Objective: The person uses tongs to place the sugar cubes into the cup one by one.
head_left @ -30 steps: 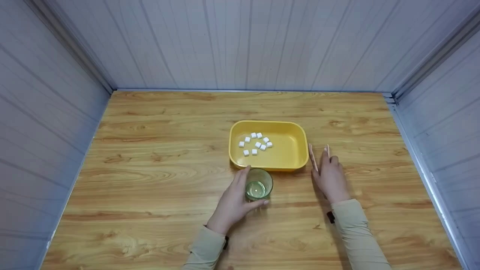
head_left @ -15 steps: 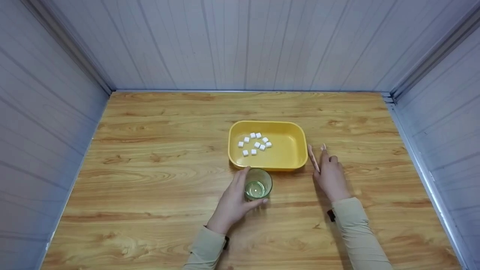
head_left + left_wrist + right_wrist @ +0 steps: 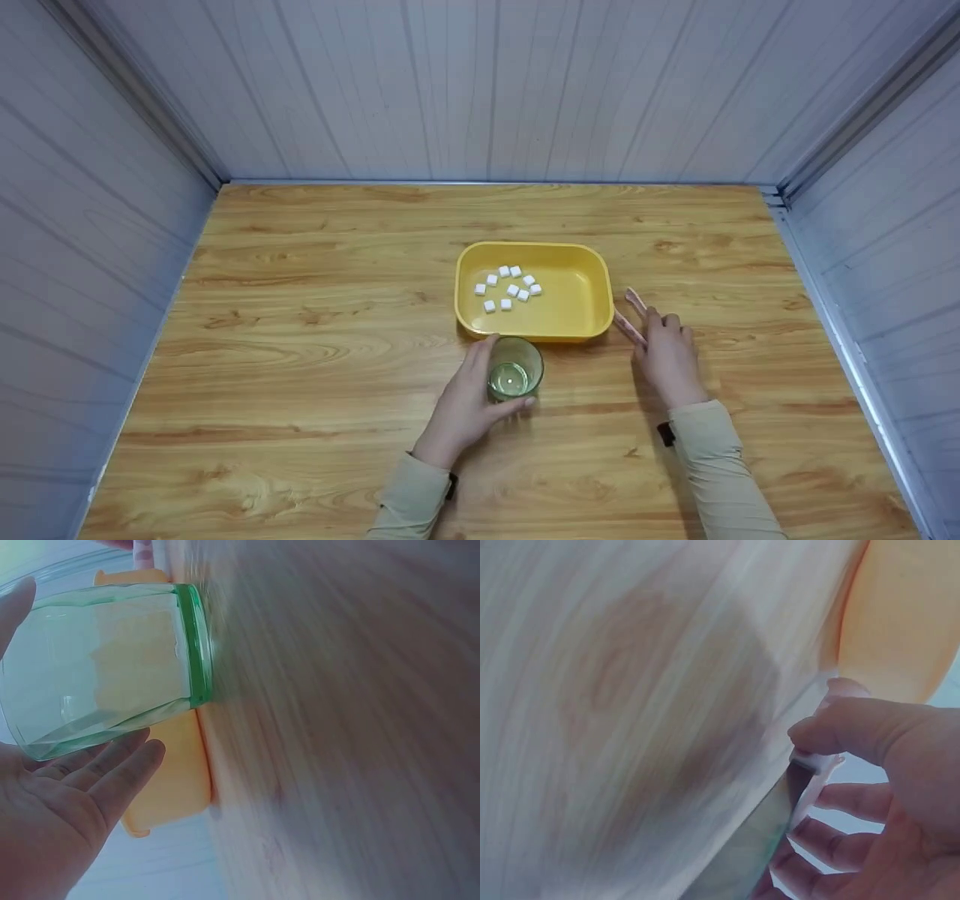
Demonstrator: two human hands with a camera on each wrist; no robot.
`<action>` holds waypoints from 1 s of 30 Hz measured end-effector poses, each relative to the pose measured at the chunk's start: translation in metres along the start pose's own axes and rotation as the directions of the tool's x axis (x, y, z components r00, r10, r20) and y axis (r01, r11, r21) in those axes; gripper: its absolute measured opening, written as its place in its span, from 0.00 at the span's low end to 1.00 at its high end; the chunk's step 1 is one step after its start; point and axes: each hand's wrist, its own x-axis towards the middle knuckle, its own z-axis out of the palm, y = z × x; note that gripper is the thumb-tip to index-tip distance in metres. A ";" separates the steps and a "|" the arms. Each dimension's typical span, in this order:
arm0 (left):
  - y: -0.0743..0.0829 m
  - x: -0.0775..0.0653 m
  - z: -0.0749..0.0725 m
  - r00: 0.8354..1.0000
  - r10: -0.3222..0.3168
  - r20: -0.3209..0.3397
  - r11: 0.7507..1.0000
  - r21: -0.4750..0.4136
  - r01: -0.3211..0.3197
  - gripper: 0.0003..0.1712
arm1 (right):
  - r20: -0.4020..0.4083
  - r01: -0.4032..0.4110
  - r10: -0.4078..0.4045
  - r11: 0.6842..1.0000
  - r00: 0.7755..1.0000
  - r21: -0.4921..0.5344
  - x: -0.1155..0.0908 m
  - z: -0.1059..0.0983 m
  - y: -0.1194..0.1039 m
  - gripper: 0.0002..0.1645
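Observation:
My left hand [image 3: 463,409] holds a clear green-tinted drinking glass [image 3: 516,369], thumb on the near side and fingers on the far side. It stands upright just in front of a yellow plastic tub [image 3: 577,330]; inside the glass I see nothing. Several small white cubes [image 3: 523,295] lie spread over the left half of the tub. To the tub's right, my right hand [image 3: 669,360] grips a pair of pink-tipped tongs [image 3: 630,328]. Their two arms are spread and point up-left, one tip close by the tub's wall. Whether that tip touches it I cannot tell.
Everything stands on a wood-grain table [image 3: 315,420]. Pale panelled walls close it in at the back [image 3: 480,90], left and right. Bare tabletop shows left of the tub and behind it.
The tongs have swung leftward in my right hand, from pointing forward to pointing at the tub. That hand has shifted slightly right. My left hand and the glass keep their place.

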 end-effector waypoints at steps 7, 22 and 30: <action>0.000 0.000 0.000 1.000 -0.002 0.002 1.000 0.001 0.002 0.58 | 0.037 -0.022 0.022 1.000 0.999 0.021 -0.004 -0.004 -0.001 0.33; -0.001 -0.001 0.000 1.000 -0.004 0.003 1.000 -0.005 0.004 0.58 | -0.057 0.055 -0.052 0.998 0.997 0.039 -0.009 -0.025 0.006 0.33; -0.001 0.001 -0.001 1.000 0.000 0.007 1.000 0.005 0.000 0.58 | -0.104 0.075 -0.073 0.997 0.992 0.013 -0.009 -0.051 0.003 0.30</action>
